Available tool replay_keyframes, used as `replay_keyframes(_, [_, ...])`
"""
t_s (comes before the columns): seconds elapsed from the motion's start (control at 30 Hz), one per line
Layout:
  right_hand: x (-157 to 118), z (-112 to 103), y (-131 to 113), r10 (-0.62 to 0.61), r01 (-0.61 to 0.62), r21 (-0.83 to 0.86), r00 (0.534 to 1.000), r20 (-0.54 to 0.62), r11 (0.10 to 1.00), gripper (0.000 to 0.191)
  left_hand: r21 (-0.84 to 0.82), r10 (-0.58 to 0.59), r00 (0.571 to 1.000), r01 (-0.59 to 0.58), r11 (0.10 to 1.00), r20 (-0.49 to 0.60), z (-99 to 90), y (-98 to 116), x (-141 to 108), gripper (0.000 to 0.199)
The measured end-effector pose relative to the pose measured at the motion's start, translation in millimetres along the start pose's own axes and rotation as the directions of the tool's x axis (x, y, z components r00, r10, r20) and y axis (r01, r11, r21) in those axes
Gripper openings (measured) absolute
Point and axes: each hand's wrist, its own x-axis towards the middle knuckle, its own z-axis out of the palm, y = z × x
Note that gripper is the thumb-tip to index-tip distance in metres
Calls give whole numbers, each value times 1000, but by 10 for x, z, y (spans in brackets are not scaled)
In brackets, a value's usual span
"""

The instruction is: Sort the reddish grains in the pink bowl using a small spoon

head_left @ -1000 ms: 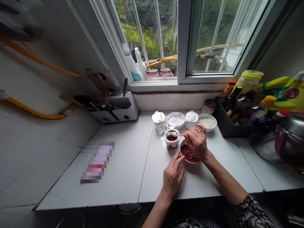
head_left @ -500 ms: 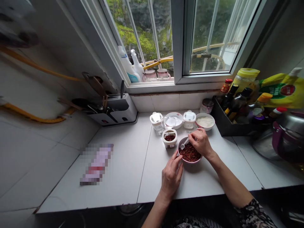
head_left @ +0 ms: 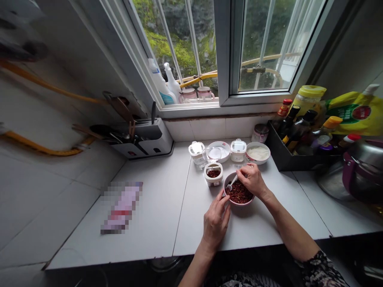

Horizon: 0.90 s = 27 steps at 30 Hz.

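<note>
- A pink-rimmed bowl point(head_left: 241, 204) of dark red flakes point(head_left: 240, 194) sits on the counter point(head_left: 155, 207) between the two hands.
- The right hand point(head_left: 251, 180), over the bowl's far right side, pinches a small white spoon point(head_left: 229, 187) by its handle; the spoon's head is at the flakes.
- The left hand point(head_left: 216, 222) has its fingers loosely bent and fingertips touching the bowl's near left rim; whether they grip it, I cannot tell.
- Just beyond the left fingertips stands an open container point(head_left: 213, 179) with similar flakes.
- Beyond the right hand is a white-filled bowl point(head_left: 259, 161).
- Well left of the left hand lies a blurred purple packet point(head_left: 124, 204).
</note>
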Motion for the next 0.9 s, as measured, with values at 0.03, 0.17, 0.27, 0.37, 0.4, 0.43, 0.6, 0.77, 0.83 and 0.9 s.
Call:
replay_keyframes(0.03, [3, 0, 4, 7, -7, 12, 1000, -7, 1000, 34, 0, 0, 1000, 0, 1000, 1, 1, 0, 0, 34])
replay_keyframes(0.17, [19, -9, 28, 43, -40, 69, 998, -42, 997, 38, 1, 12, 1000, -12, 1000, -13, 8, -3, -1, 33])
replay_keyframes(0.27, [32, -29, 28, 84, -77, 118, 995, -51, 990, 39, 2, 14, 1000, -14, 1000, -16, 10, -3, -3, 31])
replay_keyframes(0.37, [44, -61, 21, 129, -118, 164, 990, -61, 979, 39, 1, 7, 1000, -7, 1000, -10, 6, 2, -3, 31])
replay_keyframes(0.4, [47, -72, 19, 147, -134, 184, 987, -63, 974, 40, 0, 4, 1000, -4, 1000, -9, 4, 5, -3, 32])
replay_keyframes(0.43, [50, -82, 19, 166, -150, 205, 984, -60, 967, 40, 0, 2, 1000, -2, 1000, -9, 2, 8, -2, 32])
replay_keyframes(0.6, [54, -113, 16, 229, -212, 295, 973, -26, 932, 42, 2, -1, 1000, 1, 1000, -13, -5, 14, 5, 33])
replay_keyframes(0.77, [51, -118, 8, 264, -247, 332, 964, -7, 910, 41, 10, 3, 1000, -3, 1000, -5, -5, 9, 5, 33])
replay_keyframes(0.83, [52, -117, 9, 244, -226, 302, 969, -22, 926, 39, 11, 3, 1000, -3, 1000, -2, -4, 10, 3, 33])
replay_keyframes(0.9, [53, -114, 15, 207, -188, 245, 977, -52, 951, 38, 11, 4, 1000, -3, 1000, -3, -4, 13, 2, 33])
